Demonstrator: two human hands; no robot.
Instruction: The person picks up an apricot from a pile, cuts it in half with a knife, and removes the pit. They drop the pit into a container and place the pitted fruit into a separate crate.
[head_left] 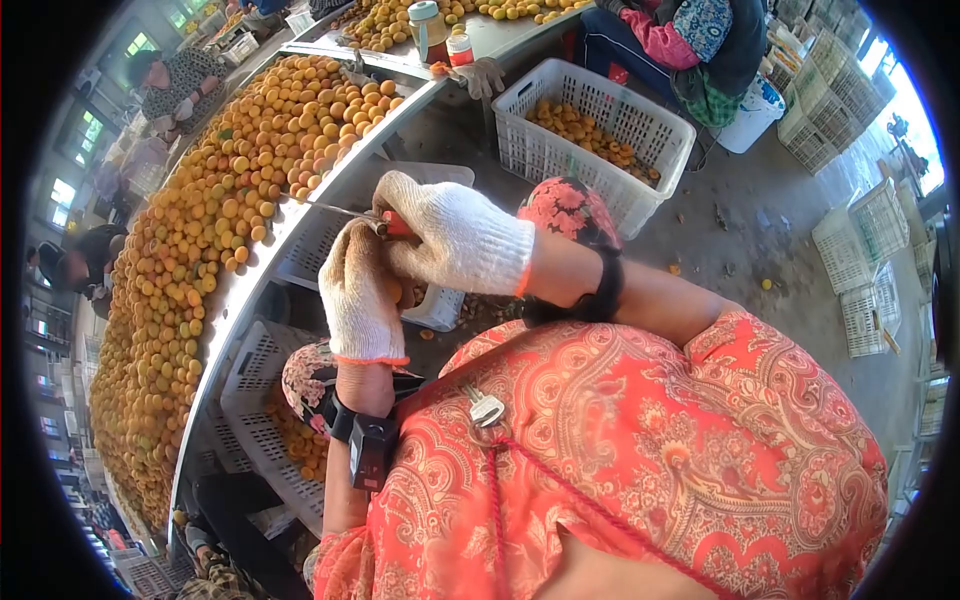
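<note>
My right hand [455,232], in a white knit glove, is closed around the red handle [398,225] of a knife. The knife's thin blade [335,208] points left toward the table edge. Just below, my left hand [358,290], gloved too, has its fingers curled in and touches the right hand. A bit of an orange apricot [406,293] shows beside the left palm; most of it is hidden. Both hands are over a white crate [440,308], in front of a metal table [285,225] heaped with apricots [240,150].
A white crate [678,135] of apricot halves stands ahead on the right, another crate [250,375] at lower left. A cup [428,30], a red-lidded jar [459,49] and a glove [482,77] are on the table's far part. Other people sit nearby; crates [835,100] are stacked at right.
</note>
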